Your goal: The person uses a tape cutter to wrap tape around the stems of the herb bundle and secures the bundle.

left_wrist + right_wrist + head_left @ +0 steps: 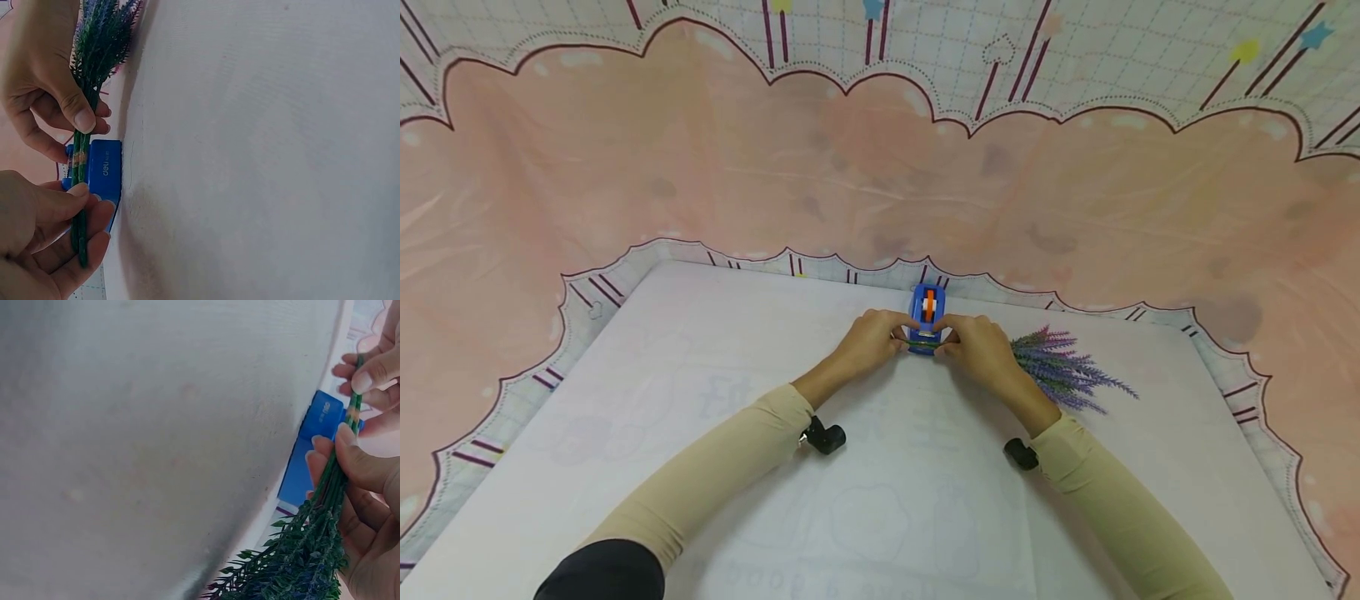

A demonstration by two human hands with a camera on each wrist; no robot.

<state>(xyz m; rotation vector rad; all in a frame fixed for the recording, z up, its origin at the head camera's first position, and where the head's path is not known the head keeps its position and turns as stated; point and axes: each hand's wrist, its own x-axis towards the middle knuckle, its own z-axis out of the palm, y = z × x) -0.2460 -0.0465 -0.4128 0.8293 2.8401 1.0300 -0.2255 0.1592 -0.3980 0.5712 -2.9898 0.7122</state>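
A bunch of artificial lavender (1067,372) lies crosswise in front of me, its purple and pink heads out to the right. My left hand (868,340) pinches the lower ends of the green stems (81,234) between thumb and fingers. Closer to the flower heads, my right hand (983,348) grips the stems with its thumb on top. Between the hands, a shiny translucent band (80,158), apparently tape, crosses the stems. Right by the band stands a blue tape dispenser (928,304) with an orange hub; whether the stems touch it is unclear.
The white tabletop (850,500) stretches toward me and to both sides. Its far edge lies just behind the dispenser, bordered by a patterned cloth (820,183). A black wrist camera (826,437) sticks out from the left sleeve, another (1021,454) from the right.
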